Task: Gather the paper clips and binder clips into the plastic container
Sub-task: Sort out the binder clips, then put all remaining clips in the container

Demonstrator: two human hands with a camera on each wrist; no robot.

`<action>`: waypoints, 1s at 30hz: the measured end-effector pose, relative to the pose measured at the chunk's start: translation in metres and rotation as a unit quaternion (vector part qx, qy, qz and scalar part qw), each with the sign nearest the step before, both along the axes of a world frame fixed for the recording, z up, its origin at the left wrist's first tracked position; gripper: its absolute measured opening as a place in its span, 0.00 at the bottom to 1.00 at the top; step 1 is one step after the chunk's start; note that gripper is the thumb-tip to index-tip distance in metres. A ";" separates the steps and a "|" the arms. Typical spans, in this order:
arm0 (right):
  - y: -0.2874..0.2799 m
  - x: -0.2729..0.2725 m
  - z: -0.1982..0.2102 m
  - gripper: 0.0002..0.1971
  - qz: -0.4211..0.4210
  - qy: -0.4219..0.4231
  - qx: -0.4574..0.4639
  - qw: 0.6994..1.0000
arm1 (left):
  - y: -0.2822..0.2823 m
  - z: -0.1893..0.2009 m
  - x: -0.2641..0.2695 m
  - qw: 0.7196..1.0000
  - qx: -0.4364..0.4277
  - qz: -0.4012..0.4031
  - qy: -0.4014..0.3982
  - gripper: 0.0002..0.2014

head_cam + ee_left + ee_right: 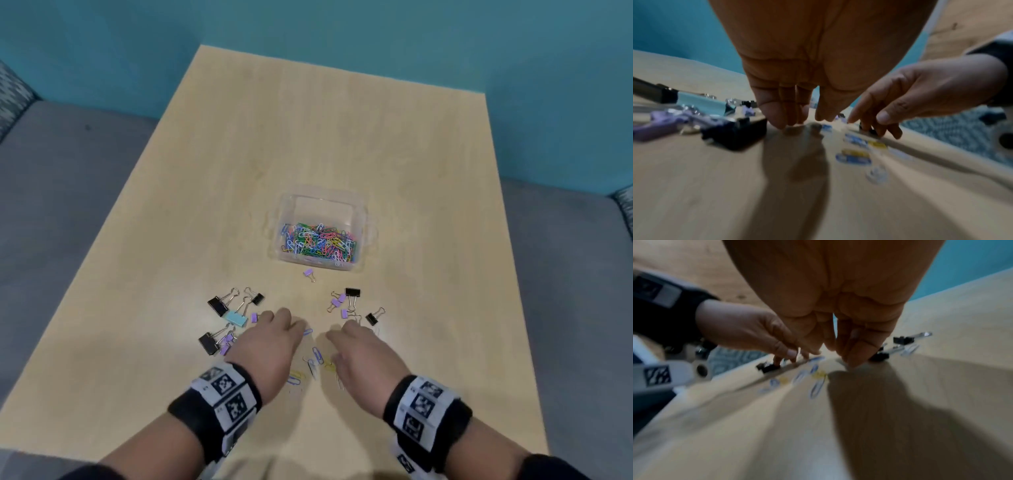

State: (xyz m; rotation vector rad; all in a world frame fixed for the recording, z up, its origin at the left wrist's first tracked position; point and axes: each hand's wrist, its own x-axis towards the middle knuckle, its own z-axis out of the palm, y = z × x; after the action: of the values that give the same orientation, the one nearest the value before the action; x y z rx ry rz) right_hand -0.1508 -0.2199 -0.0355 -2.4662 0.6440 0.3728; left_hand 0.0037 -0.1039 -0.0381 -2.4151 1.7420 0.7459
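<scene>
- Left hand (pixel 274 337) and right hand (pixel 363 349) hover loosely curled, gripping nothing; flat paper clips (pixel 317 356) may slip from fingertips
- Sweeping could scatter binder clips (pixel 226 308) away from the plastic container (pixel 370 236)

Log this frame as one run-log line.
phase: gathering | left hand: on table, empty | right hand: on table, empty | plastic container: paper clips only | binder clips: loose on table

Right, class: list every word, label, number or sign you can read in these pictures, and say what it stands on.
No readable words or numbers anywhere.
Left wrist band: black-and-white square code markers, no legible text.
Right wrist band: the same kind of markers, small print beside them too blurred to read.
Plastic container: no label visible.
</scene>
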 end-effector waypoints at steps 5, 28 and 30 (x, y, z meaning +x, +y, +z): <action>0.023 -0.014 -0.014 0.30 0.107 0.012 -0.098 0.989 | 0.020 -0.006 -0.012 0.994 -0.035 -0.070 -0.071 0.31; 0.024 0.004 -0.033 0.12 0.003 -0.015 -0.021 1.000 | 0.013 -0.027 -0.029 0.995 -0.075 0.041 0.053 0.16; 0.024 0.005 -0.032 0.13 -0.001 -0.021 -0.021 1.000 | 0.011 -0.026 -0.030 0.995 -0.076 0.045 0.049 0.15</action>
State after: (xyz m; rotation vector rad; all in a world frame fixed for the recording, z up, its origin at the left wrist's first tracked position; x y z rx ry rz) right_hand -0.1458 -0.1956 -0.0675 -2.5053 0.6430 0.3082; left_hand -0.0267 -0.0926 -0.0643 -2.6146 1.7983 0.7811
